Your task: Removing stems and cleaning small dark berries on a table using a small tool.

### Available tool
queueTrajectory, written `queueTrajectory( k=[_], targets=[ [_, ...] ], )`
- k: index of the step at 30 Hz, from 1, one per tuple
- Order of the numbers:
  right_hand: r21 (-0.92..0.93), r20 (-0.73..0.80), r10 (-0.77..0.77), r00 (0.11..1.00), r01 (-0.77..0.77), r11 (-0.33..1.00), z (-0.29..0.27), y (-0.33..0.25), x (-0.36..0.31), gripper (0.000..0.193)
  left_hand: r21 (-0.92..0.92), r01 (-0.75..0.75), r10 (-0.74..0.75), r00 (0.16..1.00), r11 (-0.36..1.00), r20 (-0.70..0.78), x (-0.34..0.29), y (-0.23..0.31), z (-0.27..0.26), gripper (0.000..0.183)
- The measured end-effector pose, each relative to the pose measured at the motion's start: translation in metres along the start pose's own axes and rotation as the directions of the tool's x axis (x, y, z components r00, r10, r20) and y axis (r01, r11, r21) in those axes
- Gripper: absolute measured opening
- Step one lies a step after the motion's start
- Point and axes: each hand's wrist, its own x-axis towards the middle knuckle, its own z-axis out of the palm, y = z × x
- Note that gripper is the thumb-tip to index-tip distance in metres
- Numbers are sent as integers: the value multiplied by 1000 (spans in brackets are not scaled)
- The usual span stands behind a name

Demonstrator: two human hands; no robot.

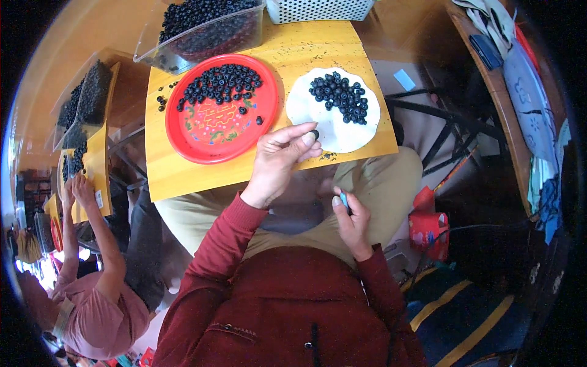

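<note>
My left hand (276,160) is raised over the near edge of the yellow table, between two plates. Its thumb and fingertips pinch one dark round blueberry-like berry (315,134). Lower and to the right, my right hand (354,225) is closed around a small teal-handled tool (345,200); its tip is too blurred to make out. A red plate (177,136) with a printed pattern carries many dark berries (223,82) toward its far side. To its right, a white scalloped plate (333,139) bears another heap of berries (342,98).
The yellow table (168,177) has dark crumbs scattered on it. A clear bin (202,37) full of berries and a white perforated basket (321,11) stand behind. At far left, a person (101,306) handles berries at another table. A red box (428,227) sits lower right.
</note>
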Motion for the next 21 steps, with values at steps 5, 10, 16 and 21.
queueTrajectory(
  k=[5, 10, 16, 21],
  targets=[
    [-50, -80, -12, 997, 8, 999, -5, -34, 5, 31, -35, 80, -79, 996, 996, 48, -5, 0, -4, 27],
    [-144, -85, -178, 980, 164, 976, -10, -66, 19, 31, -83, 126, -113, 983, 989, 142, -5, -2, -1, 21],
    [-200, -75, -408, 910, 387, 900, -14, -84, 31, 26, -125, 153, -118, 962, 980, 248, -6, -8, 7, 12],
    [-199, -43, -431, 901, 415, 888, -22, -84, 34, 26, -161, 148, -96, 952, 976, 292, -11, -9, 15, 14]
  ],
)
